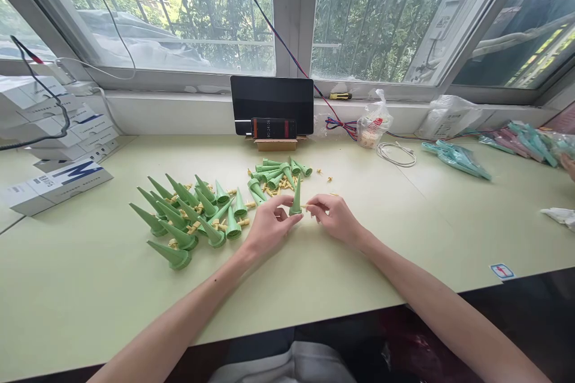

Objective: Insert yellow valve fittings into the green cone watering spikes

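Cone [296, 198] of smooth green plastic, upright in left hand [269, 225] grip, small yellowish peg [307, 207] in right hand [336, 217] grip

left hand [268, 228], right hand [336, 219], forearms [193, 305]: bare | garment [291, 368]: pale grey (lap)

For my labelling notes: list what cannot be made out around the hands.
Head view:
Base of the green cone: covered by fingers of the left hand.
Whatever the right hand pinches: too small, fingers hide it.
Text on the phone: too small.
At the right edge, another person's hand: cut off.
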`<state>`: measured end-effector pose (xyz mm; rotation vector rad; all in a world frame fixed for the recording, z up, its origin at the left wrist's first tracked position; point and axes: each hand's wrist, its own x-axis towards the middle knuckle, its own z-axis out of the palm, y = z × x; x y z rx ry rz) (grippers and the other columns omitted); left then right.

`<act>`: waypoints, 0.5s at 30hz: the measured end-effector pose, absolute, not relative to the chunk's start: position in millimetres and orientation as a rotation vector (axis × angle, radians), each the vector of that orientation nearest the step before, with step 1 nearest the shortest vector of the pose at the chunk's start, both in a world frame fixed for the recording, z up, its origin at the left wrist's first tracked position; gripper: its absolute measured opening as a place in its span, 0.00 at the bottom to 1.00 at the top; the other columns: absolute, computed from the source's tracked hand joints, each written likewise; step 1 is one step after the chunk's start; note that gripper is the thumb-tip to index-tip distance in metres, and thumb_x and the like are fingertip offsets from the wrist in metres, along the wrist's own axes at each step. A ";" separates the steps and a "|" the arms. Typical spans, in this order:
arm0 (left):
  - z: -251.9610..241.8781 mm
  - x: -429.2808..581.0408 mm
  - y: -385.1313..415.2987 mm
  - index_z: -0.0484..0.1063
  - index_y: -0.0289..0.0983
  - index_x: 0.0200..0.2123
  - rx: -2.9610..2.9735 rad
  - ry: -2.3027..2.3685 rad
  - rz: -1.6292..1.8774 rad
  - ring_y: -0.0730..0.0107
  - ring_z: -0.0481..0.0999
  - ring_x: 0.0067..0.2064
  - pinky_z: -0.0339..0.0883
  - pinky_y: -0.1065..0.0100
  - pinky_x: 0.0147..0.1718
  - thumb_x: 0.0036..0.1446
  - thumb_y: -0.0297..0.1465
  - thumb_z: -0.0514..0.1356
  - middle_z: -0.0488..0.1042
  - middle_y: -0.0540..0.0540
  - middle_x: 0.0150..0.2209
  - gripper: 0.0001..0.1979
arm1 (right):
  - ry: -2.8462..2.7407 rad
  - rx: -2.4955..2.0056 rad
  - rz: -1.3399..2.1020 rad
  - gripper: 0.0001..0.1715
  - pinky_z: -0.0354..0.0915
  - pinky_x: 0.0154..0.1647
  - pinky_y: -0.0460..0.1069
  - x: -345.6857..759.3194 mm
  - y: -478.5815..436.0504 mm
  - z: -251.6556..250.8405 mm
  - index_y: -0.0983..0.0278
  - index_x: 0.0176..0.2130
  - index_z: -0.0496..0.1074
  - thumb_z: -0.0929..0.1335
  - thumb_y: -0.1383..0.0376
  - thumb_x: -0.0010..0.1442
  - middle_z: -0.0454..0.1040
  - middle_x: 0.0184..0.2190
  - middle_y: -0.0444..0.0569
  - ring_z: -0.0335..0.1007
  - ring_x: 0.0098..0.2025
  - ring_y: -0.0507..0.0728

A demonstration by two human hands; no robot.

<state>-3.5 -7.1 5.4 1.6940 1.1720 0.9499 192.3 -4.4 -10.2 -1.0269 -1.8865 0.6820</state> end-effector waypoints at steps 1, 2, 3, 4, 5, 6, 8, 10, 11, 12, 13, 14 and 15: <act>5.3 -3.5 -7.2 0.74 0.37 0.42 1.696 1.172 0.948 0.76 0.69 0.23 0.67 0.70 0.23 0.51 0.39 0.65 0.76 0.45 0.41 0.16 | -1.893 -1.027 0.675 0.12 0.62 0.28 0.47 192.6 -4.2 -10.6 0.64 0.33 0.73 0.65 0.62 0.66 0.73 0.25 0.46 0.64 0.24 0.51; 5.1 -3.4 -7.2 0.74 0.37 0.42 1.697 1.168 0.949 0.76 0.69 0.23 0.67 0.70 0.23 0.51 0.39 0.65 0.76 0.45 0.41 0.16 | -1.900 -1.028 0.667 0.13 0.62 0.28 0.47 192.8 -4.2 -10.8 0.64 0.33 0.73 0.64 0.62 0.67 0.73 0.25 0.46 0.64 0.24 0.51; 4.9 -3.4 -7.2 0.74 0.38 0.41 1.699 1.162 0.951 0.76 0.69 0.23 0.67 0.70 0.23 0.51 0.39 0.65 0.76 0.45 0.41 0.16 | -1.906 -1.031 0.659 0.14 0.62 0.28 0.47 193.0 -4.1 -10.9 0.64 0.32 0.73 0.64 0.62 0.67 0.72 0.25 0.46 0.63 0.24 0.51; 4.6 -3.3 -7.1 0.74 0.38 0.41 1.699 1.157 0.954 0.76 0.69 0.23 0.67 0.70 0.23 0.51 0.39 0.65 0.76 0.45 0.41 0.16 | -1.912 -1.033 0.652 0.14 0.61 0.28 0.47 193.1 -4.1 -10.9 0.64 0.32 0.72 0.64 0.62 0.67 0.72 0.24 0.45 0.63 0.23 0.51; 4.4 -3.3 -7.0 0.74 0.38 0.41 1.699 1.155 0.956 0.76 0.69 0.23 0.67 0.70 0.23 0.51 0.39 0.65 0.76 0.45 0.42 0.16 | -1.917 -1.037 0.646 0.15 0.61 0.28 0.47 193.2 -4.1 -10.8 0.64 0.31 0.72 0.64 0.61 0.67 0.72 0.24 0.45 0.63 0.23 0.51; 4.1 -3.3 -6.9 0.74 0.38 0.41 1.699 1.156 0.956 0.77 0.69 0.23 0.67 0.70 0.23 0.51 0.40 0.65 0.76 0.45 0.42 0.16 | -1.922 -1.041 0.641 0.16 0.61 0.28 0.47 193.3 -4.1 -10.7 0.64 0.30 0.72 0.63 0.61 0.67 0.71 0.23 0.45 0.62 0.23 0.51; 3.9 -3.1 -6.8 0.74 0.38 0.41 1.699 1.167 0.949 0.77 0.69 0.23 0.67 0.70 0.23 0.51 0.40 0.65 0.75 0.45 0.41 0.16 | -1.932 -1.049 0.629 0.16 0.60 0.28 0.47 193.6 -4.0 -10.7 0.64 0.30 0.71 0.63 0.61 0.68 0.71 0.23 0.45 0.62 0.24 0.51; 3.9 -2.9 -7.1 0.73 0.38 0.41 1.700 1.181 0.943 0.77 0.68 0.23 0.66 0.70 0.23 0.51 0.39 0.65 0.75 0.46 0.40 0.16 | -1.942 -1.057 0.615 0.17 0.60 0.28 0.47 194.0 -3.8 -11.1 0.64 0.29 0.70 0.63 0.61 0.68 0.70 0.23 0.45 0.62 0.25 0.51; 4.1 -2.8 -7.4 0.73 0.38 0.41 1.700 1.183 0.941 0.77 0.68 0.23 0.65 0.70 0.23 0.51 0.39 0.65 0.75 0.46 0.39 0.16 | -1.947 -1.060 0.606 0.18 0.60 0.29 0.47 194.2 -3.7 -11.5 0.63 0.28 0.70 0.62 0.61 0.68 0.70 0.22 0.45 0.62 0.25 0.52; 4.4 -2.6 -7.9 0.73 0.38 0.41 1.699 1.183 0.939 0.76 0.68 0.23 0.65 0.70 0.22 0.51 0.39 0.65 0.75 0.47 0.38 0.16 | -1.950 -1.062 0.597 0.19 0.60 0.29 0.47 194.4 -3.5 -11.9 0.63 0.27 0.69 0.62 0.60 0.69 0.70 0.22 0.45 0.62 0.25 0.52; 4.9 -2.3 -8.3 0.73 0.38 0.41 1.698 1.183 0.937 0.76 0.67 0.22 0.65 0.70 0.22 0.51 0.39 0.65 0.75 0.47 0.36 0.16 | -1.952 -1.062 0.590 0.21 0.60 0.29 0.47 194.5 -3.4 -12.2 0.63 0.27 0.68 0.61 0.59 0.69 0.70 0.22 0.45 0.62 0.24 0.52; 5.6 -2.1 -8.8 0.73 0.38 0.41 1.696 1.184 0.935 0.76 0.67 0.22 0.64 0.70 0.22 0.51 0.39 0.65 0.74 0.48 0.34 0.16 | -1.953 -1.061 0.587 0.22 0.60 0.29 0.47 194.5 -3.3 -12.5 0.63 0.26 0.68 0.60 0.58 0.70 0.69 0.22 0.45 0.61 0.24 0.51; 6.3 -1.9 -9.3 0.73 0.38 0.40 1.694 1.186 0.931 0.76 0.67 0.22 0.64 0.71 0.22 0.51 0.40 0.65 0.74 0.49 0.33 0.16 | -1.951 -1.060 0.587 0.23 0.60 0.29 0.47 194.5 -3.2 -12.7 0.63 0.26 0.68 0.60 0.57 0.70 0.69 0.22 0.45 0.61 0.24 0.51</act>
